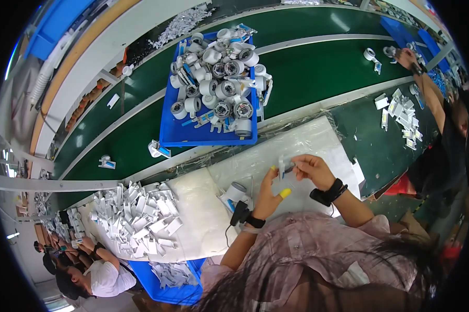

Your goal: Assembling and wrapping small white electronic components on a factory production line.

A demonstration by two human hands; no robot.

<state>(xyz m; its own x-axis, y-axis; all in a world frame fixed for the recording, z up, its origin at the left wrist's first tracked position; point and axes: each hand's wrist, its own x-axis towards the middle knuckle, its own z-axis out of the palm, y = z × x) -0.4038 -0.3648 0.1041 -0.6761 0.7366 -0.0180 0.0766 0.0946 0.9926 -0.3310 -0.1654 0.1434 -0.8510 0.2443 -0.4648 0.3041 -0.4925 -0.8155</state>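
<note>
My left hand (268,196) has yellow covers on its thumb and one fingertip. Its thumb stands apart from the raised finger, which is close to a small white plastic part (281,167). From the other side my right hand (316,171) pinches at this part, with a small dark bit showing by the fingertips. How exactly the part is gripped is too small to make out. Below both hands lies a pale sheet-covered work surface (317,143). Next to my left wrist rests a white round housing (236,191) with a blue strip beside it.
A blue bin (208,138) heaped with white round housings stands ahead on the green conveyor (317,62). At left is a pile of white plastic parts (138,218), above a blue tray (164,294). More white pieces (402,117) lie right, near another person's arm (431,93). Other people sit far left.
</note>
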